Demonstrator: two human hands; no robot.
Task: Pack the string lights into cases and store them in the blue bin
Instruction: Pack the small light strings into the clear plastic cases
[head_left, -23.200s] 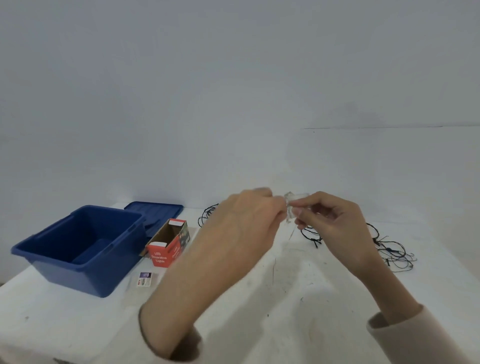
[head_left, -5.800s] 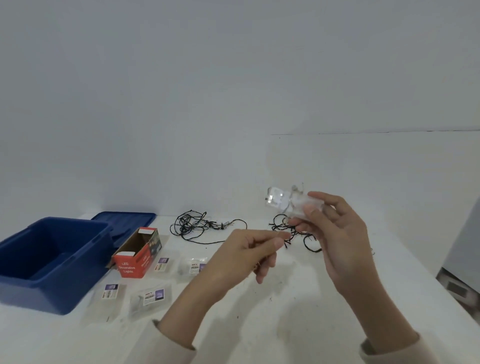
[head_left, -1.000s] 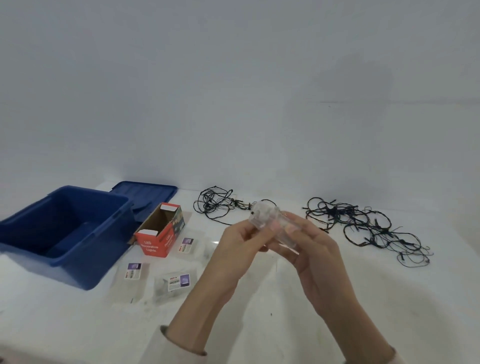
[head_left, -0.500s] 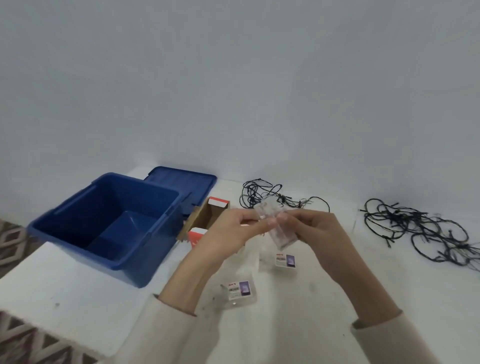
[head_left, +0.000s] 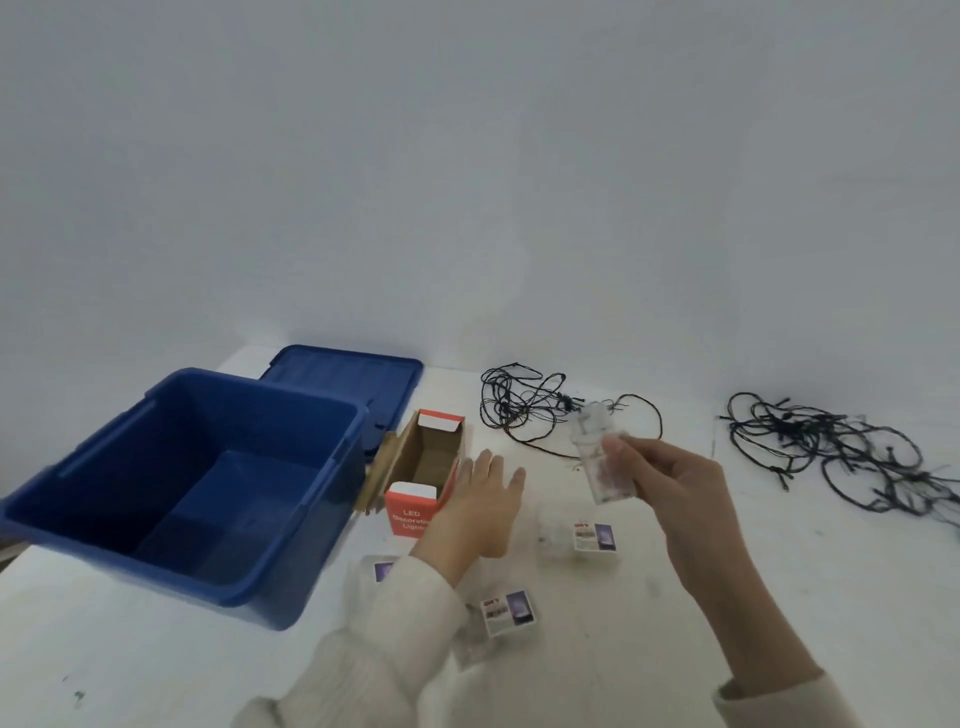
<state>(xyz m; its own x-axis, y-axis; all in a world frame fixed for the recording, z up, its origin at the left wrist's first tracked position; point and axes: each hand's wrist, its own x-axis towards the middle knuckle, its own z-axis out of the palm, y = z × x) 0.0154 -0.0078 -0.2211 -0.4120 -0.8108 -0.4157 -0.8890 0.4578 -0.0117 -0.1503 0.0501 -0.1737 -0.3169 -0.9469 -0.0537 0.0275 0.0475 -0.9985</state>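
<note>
My right hand (head_left: 670, 483) pinches a clear plastic case (head_left: 602, 457) with lights packed inside, held above the table. Beside an open red carton (head_left: 423, 475), my left hand (head_left: 480, 506) reaches forward with straight fingers and holds nothing. The open blue bin (head_left: 208, 478) stands at the left, and nothing shows inside it. Two tangles of black string lights lie at the back, one in the middle (head_left: 530, 405) and one at the right (head_left: 841, 447). Three clear cases with printed labels lie on the table: (head_left: 592, 538), (head_left: 506, 613), (head_left: 382, 571).
The bin's blue lid (head_left: 353, 374) lies flat behind the bin, against the wall. The white table (head_left: 649, 649) ends at a front left edge close to the bin. A plain pale wall rises behind everything.
My left hand has let go of the clear case and moved down to the left, toward the red carton. My right hand alone holds the case. The view has shifted left toward the bin.
</note>
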